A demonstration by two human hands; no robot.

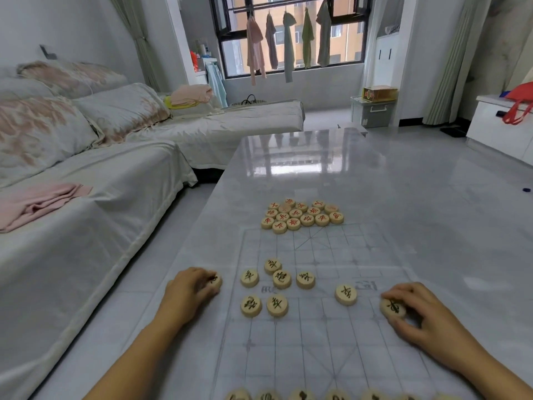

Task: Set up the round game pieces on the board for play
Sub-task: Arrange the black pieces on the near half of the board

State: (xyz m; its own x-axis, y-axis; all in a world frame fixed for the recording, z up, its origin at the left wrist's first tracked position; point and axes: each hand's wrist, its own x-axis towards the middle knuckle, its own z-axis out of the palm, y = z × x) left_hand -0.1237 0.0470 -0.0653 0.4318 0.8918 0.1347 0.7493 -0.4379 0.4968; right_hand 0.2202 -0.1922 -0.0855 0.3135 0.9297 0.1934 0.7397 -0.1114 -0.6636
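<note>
A thin translucent board sheet [326, 336] with a printed grid lies on the glossy table. My left hand [191, 288] grips a round wooden piece [216, 280] at the board's left edge. My right hand [418, 316] pinches a black-marked piece [392, 307] at the right edge. Several black-marked pieces [281, 279] lie loose in the board's middle, one apart [345, 294] on the right. A cluster of red-marked pieces [301, 215] sits at the board's far edge. A row of pieces [302, 395] shows along the near edge, cut off by the frame.
The grey table [403, 197] stretches far beyond the board. A white-covered sofa [86, 197] with pillows and a folded pink cloth [37, 202] runs along the left. A small dark object [526, 189] lies at the table's right edge.
</note>
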